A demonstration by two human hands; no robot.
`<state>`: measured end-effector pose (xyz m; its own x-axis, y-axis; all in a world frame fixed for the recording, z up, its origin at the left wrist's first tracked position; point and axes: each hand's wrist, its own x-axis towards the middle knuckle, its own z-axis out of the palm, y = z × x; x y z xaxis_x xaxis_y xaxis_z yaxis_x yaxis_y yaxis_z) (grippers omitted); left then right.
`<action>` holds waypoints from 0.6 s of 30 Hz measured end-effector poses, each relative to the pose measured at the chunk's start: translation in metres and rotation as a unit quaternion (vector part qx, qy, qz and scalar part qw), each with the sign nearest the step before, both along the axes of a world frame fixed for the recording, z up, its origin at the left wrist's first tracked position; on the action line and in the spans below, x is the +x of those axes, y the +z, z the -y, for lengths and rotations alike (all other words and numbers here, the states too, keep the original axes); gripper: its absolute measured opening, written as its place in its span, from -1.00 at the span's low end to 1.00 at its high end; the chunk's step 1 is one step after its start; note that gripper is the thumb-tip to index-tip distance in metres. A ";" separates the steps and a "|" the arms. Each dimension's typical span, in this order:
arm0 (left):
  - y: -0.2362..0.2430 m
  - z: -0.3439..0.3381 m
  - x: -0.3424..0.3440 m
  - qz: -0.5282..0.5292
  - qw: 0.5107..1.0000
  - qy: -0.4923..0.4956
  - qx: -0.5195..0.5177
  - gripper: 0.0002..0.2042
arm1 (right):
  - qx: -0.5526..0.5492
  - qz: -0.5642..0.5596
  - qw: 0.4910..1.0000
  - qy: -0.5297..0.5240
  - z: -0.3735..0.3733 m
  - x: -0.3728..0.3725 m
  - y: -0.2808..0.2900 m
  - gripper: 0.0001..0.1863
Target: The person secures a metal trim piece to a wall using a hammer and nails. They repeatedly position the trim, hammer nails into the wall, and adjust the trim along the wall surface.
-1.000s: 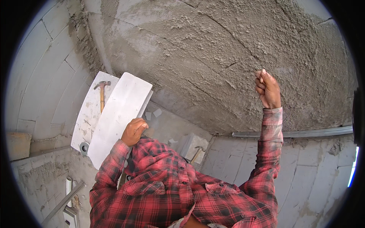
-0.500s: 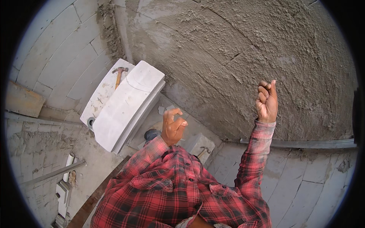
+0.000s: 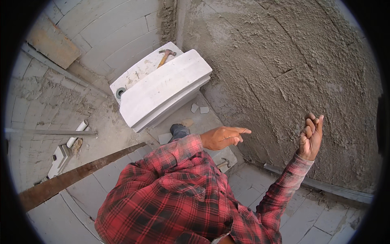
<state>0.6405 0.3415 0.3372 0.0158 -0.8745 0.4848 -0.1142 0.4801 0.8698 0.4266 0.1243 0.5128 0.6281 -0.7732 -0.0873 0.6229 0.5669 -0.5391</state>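
Observation:
My left hand [image 3: 221, 138] is held out in front of my chest, its index finger pointing right and the other fingers bent in toward the thumb. Farther right, my right hand [image 3: 311, 136] is raised before the rough plastered wall [image 3: 280, 81], fingers curled and one digit pointing up. Both hands look closed; anything thin between the fingers is too fine to make out. A claw hammer [image 3: 165, 57] with a wooden handle lies on the white blocks [image 3: 166, 87], beside a grey ring-shaped roll [image 3: 120, 92]. Another hammer [image 3: 223, 164] is partly hidden below my left hand.
At the left are a white pipe [image 3: 77, 133], a metal bar [image 3: 61, 132] and block pieces [image 3: 61, 159]. A brown board [image 3: 81, 175] crosses at lower left; a wooden plank [image 3: 53, 42] leans at upper left. A metal strip [image 3: 321, 185] runs along the plastered wall's lower edge.
The view has turned, shifting the blocks and hammer right and up. My left hand has swung right, its index finger straightening. My right hand appears lower and farther right, still curled.

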 end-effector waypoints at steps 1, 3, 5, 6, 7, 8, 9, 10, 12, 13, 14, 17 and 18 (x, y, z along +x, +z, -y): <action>-0.008 -0.005 -0.011 -0.032 0.996 -0.055 0.068 -0.62 | 0.009 0.023 1.000 0.007 0.005 -0.001 0.003 -0.70; -0.026 -0.018 -0.022 -0.068 0.987 -0.080 0.126 -0.61 | -0.042 0.016 0.999 -0.001 0.021 -0.002 0.012 -0.70; -0.043 -0.036 -0.021 -0.078 0.989 -0.036 0.117 -0.60 | -0.071 0.010 0.997 -0.012 0.036 -0.006 0.021 -0.71; -0.050 -0.041 -0.013 -0.115 0.986 -0.018 0.123 -0.60 | -0.077 -0.001 0.997 -0.024 0.042 -0.008 0.025 -0.71; -0.057 -0.048 -0.004 -0.161 0.978 -0.010 0.136 -0.60 | -0.070 0.004 0.996 -0.052 0.047 -0.009 0.027 -0.72; -0.062 -0.053 0.006 -0.208 0.967 -0.005 0.149 -0.60 | -0.091 0.042 0.994 0.038 0.050 -0.009 0.027 -0.76; -0.066 -0.058 0.016 -0.215 0.963 -0.002 0.159 -0.60 | -0.080 0.007 0.997 -0.005 0.052 -0.010 0.027 -0.77; -0.069 -0.062 0.028 -0.224 0.960 0.001 0.170 -0.60 | -0.071 -0.008 0.997 -0.020 0.053 -0.008 0.024 -0.79; -0.072 -0.069 0.041 -0.243 0.953 0.008 0.180 -0.61 | -0.064 0.007 0.998 -0.003 0.054 -0.003 0.018 -0.83; -0.074 -0.073 0.047 -0.255 0.950 0.012 0.180 -0.61 | -0.052 0.005 0.999 -0.012 0.054 0.001 0.016 -0.83; -0.075 -0.075 0.055 -0.260 0.950 0.018 0.170 -0.60 | -0.040 0.003 0.999 -0.019 0.055 0.006 0.014 -0.83; -0.081 -0.086 0.078 -0.250 0.946 -0.023 0.202 -0.59 | -0.072 -0.006 0.997 0.012 0.058 0.023 0.010 -0.81; -0.082 -0.093 0.085 -0.247 0.943 -0.015 0.221 -0.59 | -0.079 -0.055 0.995 0.014 0.058 0.028 0.011 -0.78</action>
<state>0.7260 0.4347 0.2551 0.1155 -0.9932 0.0129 0.3656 0.0546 0.9292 0.4543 0.0664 0.5240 0.6429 -0.7651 -0.0356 0.5400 0.4857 -0.6874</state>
